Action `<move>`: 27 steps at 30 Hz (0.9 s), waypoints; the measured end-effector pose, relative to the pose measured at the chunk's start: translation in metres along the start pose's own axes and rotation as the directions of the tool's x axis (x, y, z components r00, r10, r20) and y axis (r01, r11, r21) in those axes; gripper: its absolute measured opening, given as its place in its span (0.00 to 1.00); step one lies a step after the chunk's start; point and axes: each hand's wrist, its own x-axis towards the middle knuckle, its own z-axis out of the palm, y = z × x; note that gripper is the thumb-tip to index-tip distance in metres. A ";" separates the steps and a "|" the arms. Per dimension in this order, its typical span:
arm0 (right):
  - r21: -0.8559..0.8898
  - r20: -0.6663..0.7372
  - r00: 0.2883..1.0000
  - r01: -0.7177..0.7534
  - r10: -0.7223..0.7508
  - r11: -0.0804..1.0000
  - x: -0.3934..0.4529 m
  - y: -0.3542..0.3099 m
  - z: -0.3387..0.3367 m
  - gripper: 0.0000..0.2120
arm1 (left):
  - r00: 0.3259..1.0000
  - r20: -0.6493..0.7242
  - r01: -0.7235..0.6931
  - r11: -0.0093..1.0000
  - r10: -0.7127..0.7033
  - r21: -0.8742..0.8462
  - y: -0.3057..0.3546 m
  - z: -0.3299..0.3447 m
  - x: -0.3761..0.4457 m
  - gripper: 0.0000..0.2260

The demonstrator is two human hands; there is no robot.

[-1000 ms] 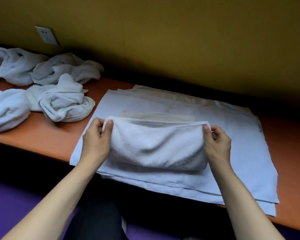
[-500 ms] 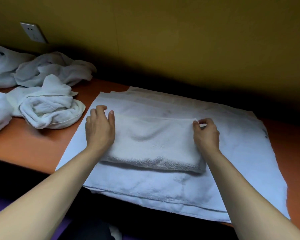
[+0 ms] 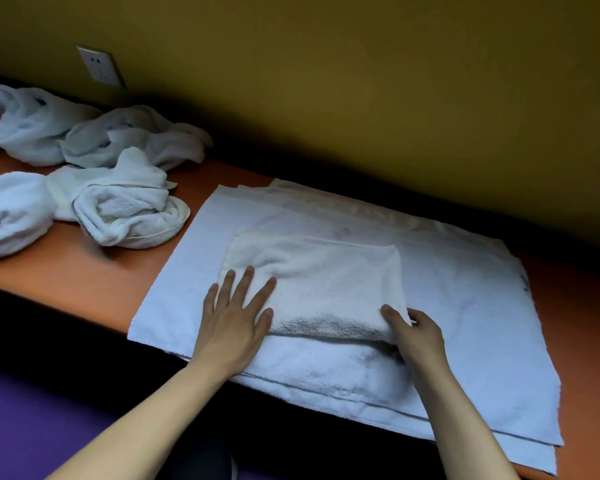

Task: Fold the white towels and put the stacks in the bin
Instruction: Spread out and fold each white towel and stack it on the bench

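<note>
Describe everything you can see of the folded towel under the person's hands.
The folded towel is white terry, a thick flat rectangle with its rounded fold edge toward the person. It lies on larger white towels spread flat on the orange table. The left hand presses flat on its left end; the right hand pinches its near right corner.

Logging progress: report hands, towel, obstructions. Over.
Left hand flat on folded towel. Right hand gripping its near right corner. Unfolded towels piled left. No bin in view.

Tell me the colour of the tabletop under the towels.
Orange-brown; the tabletop shows best in the head view, left of the spread towels.
</note>
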 end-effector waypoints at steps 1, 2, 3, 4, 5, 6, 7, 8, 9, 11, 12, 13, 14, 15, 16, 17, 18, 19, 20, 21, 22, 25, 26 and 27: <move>0.051 -0.007 1.000 0.002 -0.001 0.999 -0.002 -0.006 0.000 0.14 | 1.000 0.005 -0.007 1.000 0.007 -0.025 -0.001 -0.004 -0.001 0.28; 0.070 -0.026 0.999 0.032 -0.030 0.997 -0.005 -0.012 0.001 0.11 | 1.000 0.010 -0.005 0.998 0.006 -0.057 -0.003 -0.006 -0.002 0.28; 0.060 -0.053 0.995 0.084 -0.080 0.995 -0.009 -0.021 0.003 0.08 | 1.000 0.003 0.009 0.996 -0.009 -0.089 -0.004 -0.009 -0.005 0.28; 0.043 -0.077 0.988 0.141 -0.137 0.989 -0.012 -0.029 0.007 0.06 | 0.999 -0.016 0.036 0.991 -0.038 -0.130 -0.006 -0.012 -0.008 0.28; 0.033 -0.092 0.976 0.202 -0.198 0.979 -0.017 -0.040 0.013 0.06 | 0.995 -0.051 0.070 0.981 -0.080 -0.179 -0.009 -0.014 -0.011 0.26; 0.022 -0.104 0.961 0.259 -0.256 0.966 -0.023 -0.051 0.020 0.07 | 0.988 -0.090 0.104 0.965 -0.129 -0.242 -0.012 -0.014 -0.014 0.25; 0.010 -0.106 0.944 0.315 -0.312 0.949 -0.028 -0.062 0.029 0.08 | 0.978 -0.110 0.135 0.939 -0.178 -0.317 -0.015 -0.016 -0.016 0.24; -0.009 -0.094 0.928 0.362 -0.361 0.932 -0.033 -0.073 0.039 0.07 | 0.971 -0.107 0.157 0.905 -0.215 -0.396 -0.019 -0.018 -0.017 0.23; -0.036 -0.072 0.912 0.403 -0.404 0.915 -0.038 -0.083 0.051 0.06 | 0.966 -0.089 0.173 0.868 -0.241 -0.466 -0.021 -0.021 -0.017 0.23; -0.100 -0.022 0.883 0.465 -0.469 0.880 -0.052 -0.102 0.076 0.07 | 0.959 -0.038 0.210 0.796 -0.280 -0.567 -0.027 -0.025 -0.015 0.21; -0.124 0.013 0.869 0.492 -0.494 0.862 -0.060 -0.108 0.090 0.08 | 0.954 -0.011 0.231 0.756 -0.301 -0.613 -0.030 -0.028 -0.014 0.20; -0.141 0.051 0.856 0.517 -0.515 0.845 -0.068 -0.113 0.104 0.09 | 0.947 0.009 0.248 0.712 -0.321 -0.657 -0.032 -0.030 -0.013 0.18; -0.160 0.092 0.840 0.543 -0.535 0.824 -0.075 -0.114 0.117 0.11 | 0.940 0.024 0.260 0.671 -0.340 -0.694 -0.034 -0.032 -0.011 0.16; -0.181 0.133 0.821 0.570 -0.555 0.801 -0.081 -0.114 0.130 0.12 | 0.933 0.037 0.273 0.635 -0.358 -0.723 -0.037 -0.034 -0.011 0.14; -0.213 0.170 0.805 0.594 -0.569 0.776 -0.086 -0.112 0.141 0.13 | 0.926 0.050 0.284 0.606 -0.373 -0.743 -0.039 -0.035 -0.011 0.13; -0.250 0.199 0.786 0.619 -0.586 0.745 -0.090 -0.110 0.151 0.13 | 0.923 0.063 0.294 0.586 -0.381 -0.755 -0.041 -0.035 -0.011 0.13; -0.289 0.223 0.768 0.641 -0.601 0.711 -0.093 -0.108 0.160 0.13 | 0.919 0.081 0.305 0.564 -0.387 -0.768 -0.042 -0.034 -0.011 0.13; -0.324 0.249 0.754 0.657 -0.608 0.681 -0.096 -0.106 0.167 0.12 | 0.914 0.100 0.318 0.541 -0.394 -0.779 -0.044 -0.035 -0.011 0.13; -0.358 0.281 0.750 0.661 -0.599 0.660 -0.098 -0.103 0.172 0.12 | 0.908 0.123 0.334 0.514 -0.401 -0.790 -0.044 -0.035 -0.011 0.13; -0.392 0.325 0.753 0.658 -0.572 0.643 -0.099 -0.099 0.176 0.12 | 0.901 0.143 0.348 0.488 -0.409 -0.800 -0.045 -0.036 -0.011 0.12; -0.423 0.388 0.757 0.653 -0.526 0.628 -0.100 -0.096 0.180 0.14 | 0.890 0.159 0.364 0.455 -0.427 -0.813 -0.046 -0.038 -0.010 0.13; -0.381 0.498 0.725 0.676 -0.476 0.631 -0.099 -0.089 0.179 0.16 | 0.865 0.204 0.390 0.360 -0.458 -0.848 -0.051 -0.039 -0.006 0.18; -0.321 0.451 0.726 0.675 -0.520 0.664 -0.098 -0.088 0.174 0.15 | 0.861 0.217 0.399 0.345 -0.460 -0.850 -0.051 -0.041 -0.003 0.19; -0.265 0.349 0.741 0.666 -0.574 0.698 -0.095 -0.088 0.167 0.14 | 0.862 0.230 0.409 0.350 -0.452 -0.843 -0.048 -0.046 -0.001 0.18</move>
